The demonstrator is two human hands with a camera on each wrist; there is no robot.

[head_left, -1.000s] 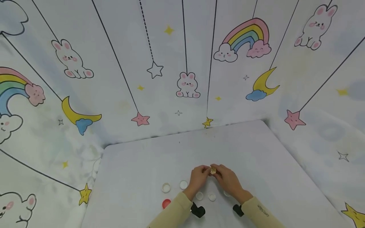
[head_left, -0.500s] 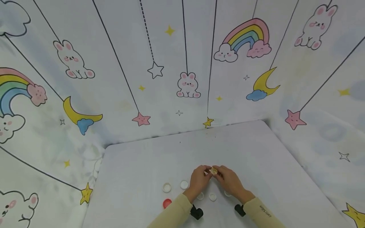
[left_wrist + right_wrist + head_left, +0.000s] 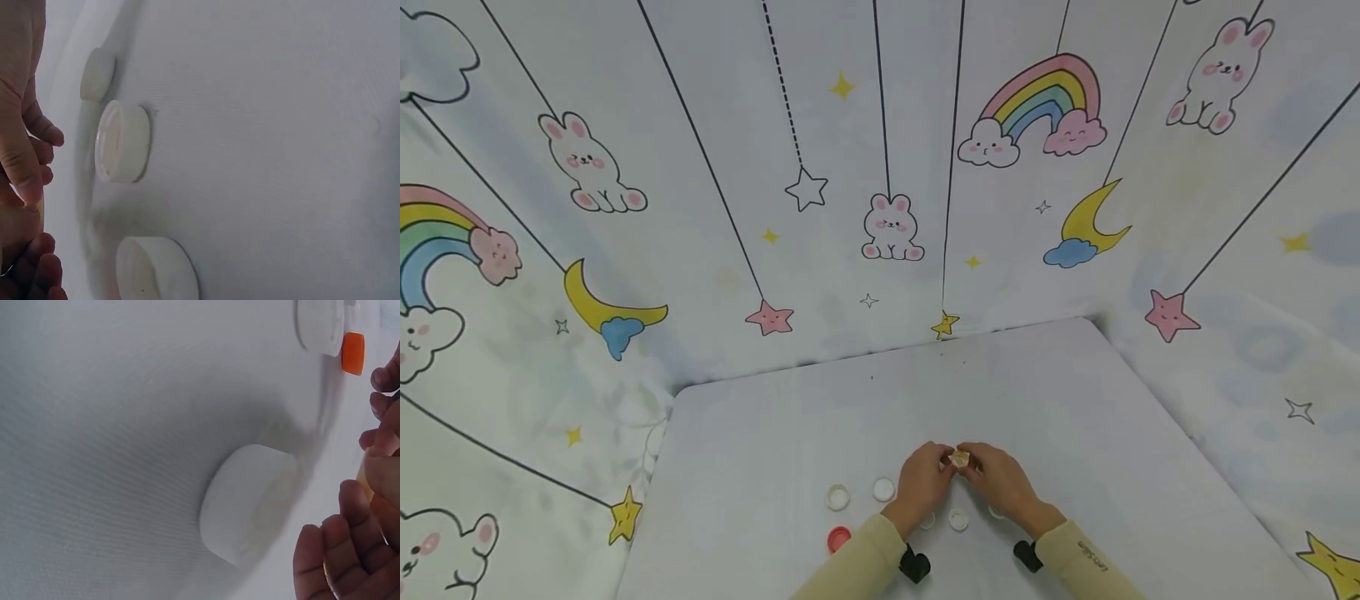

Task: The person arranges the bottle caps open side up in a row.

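Observation:
A small cream-and-gold piece with a pointed, roughly six-sided outline is held up between the fingertips of both hands. My left hand pinches one side of it, and my right hand pinches the other. Only a pale sliver of the piece shows in the right wrist view, mostly covered by fingers; I cannot tell its kind. Beneath and beside the hands lie several round white caps, among them a cap between the forearms and a thick-rimmed cap in the left wrist view.
A red cap lies by the left sleeve, with a white ring-like cap beyond it and another white cap to its right. Black wrist devices sit under both wrists. The white table meets a printed cloth backdrop.
The piece between the fingertips has tilted and shows a paler, more flared, pointed rim. Both hands have come slightly nearer the body. The caps have stayed put.

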